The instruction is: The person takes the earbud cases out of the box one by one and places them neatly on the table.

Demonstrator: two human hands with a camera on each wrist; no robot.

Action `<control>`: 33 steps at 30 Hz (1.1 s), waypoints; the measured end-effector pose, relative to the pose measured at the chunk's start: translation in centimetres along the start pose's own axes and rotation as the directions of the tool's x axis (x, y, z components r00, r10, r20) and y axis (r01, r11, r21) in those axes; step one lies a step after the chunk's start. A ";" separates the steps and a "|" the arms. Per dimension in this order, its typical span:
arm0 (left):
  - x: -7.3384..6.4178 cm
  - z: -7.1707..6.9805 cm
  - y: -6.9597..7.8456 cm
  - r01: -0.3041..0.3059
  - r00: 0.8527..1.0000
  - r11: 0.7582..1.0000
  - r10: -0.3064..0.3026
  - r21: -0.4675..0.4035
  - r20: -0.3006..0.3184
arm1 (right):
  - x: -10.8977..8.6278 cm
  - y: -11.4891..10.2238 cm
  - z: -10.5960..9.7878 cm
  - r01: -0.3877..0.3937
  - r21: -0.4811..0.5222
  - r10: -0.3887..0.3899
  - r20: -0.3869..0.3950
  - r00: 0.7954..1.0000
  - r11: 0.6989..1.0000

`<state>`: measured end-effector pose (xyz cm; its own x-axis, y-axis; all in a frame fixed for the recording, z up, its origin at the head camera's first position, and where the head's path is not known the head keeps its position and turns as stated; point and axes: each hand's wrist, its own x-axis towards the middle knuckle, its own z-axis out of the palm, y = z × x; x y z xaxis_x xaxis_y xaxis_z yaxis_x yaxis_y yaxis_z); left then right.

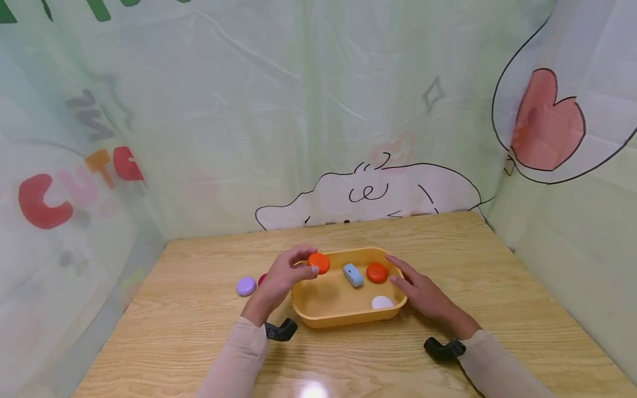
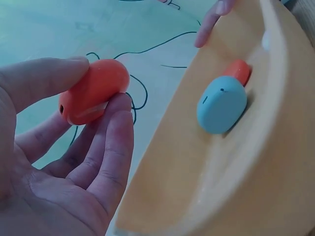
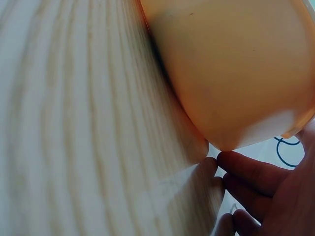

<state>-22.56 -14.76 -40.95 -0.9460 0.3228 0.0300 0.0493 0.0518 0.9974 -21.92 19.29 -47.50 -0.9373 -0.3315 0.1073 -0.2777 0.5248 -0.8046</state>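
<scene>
My left hand (image 1: 285,275) pinches a glossy orange-red rounded case (image 1: 318,263) between thumb and fingers, above the left end of a yellow plastic bin (image 1: 318,298). In the left wrist view, a small dark slot shows at one end of that case (image 2: 98,91). Inside the bin lie a light blue rounded case (image 1: 353,275), another orange-red one (image 1: 376,272) and a whitish one (image 1: 382,302). My right hand (image 1: 425,293) touches the bin's right end with extended fingers. The right wrist view shows its fingers (image 3: 256,172) against the bin's outer wall (image 3: 236,73).
Left of the bin, a lilac rounded piece (image 1: 246,286) lies on the wooden table (image 1: 174,320). Beside it is a dark pink one (image 1: 261,279), partly hidden by my left hand. A printed curtain (image 1: 259,138) hangs behind and along both sides of the table.
</scene>
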 end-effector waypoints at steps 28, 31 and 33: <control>-5.9 -4.6 -2.1 -0.015 0.983 0.999 0.006 -0.048 -0.183 | -0.4 -0.2 0.2 -0.043 -0.001 0.043 0.003 0.999 0.999; -6.3 -5.2 -2.2 -0.023 0.981 0.998 0.013 -0.050 -0.195 | -0.3 -0.2 0.1 -0.041 -0.010 0.041 -0.001 0.999 0.999; -6.6 -5.6 -2.2 -0.022 0.978 0.999 0.012 -0.049 -0.206 | -0.1 -0.2 0.0 -0.037 -0.014 0.037 -0.001 0.999 0.999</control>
<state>-18.19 -22.28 -42.96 -0.9911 0.1216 0.0544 0.0545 -0.0018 0.9985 -21.75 19.24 -47.38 -0.9473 -0.3106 0.0780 -0.2454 0.5476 -0.7999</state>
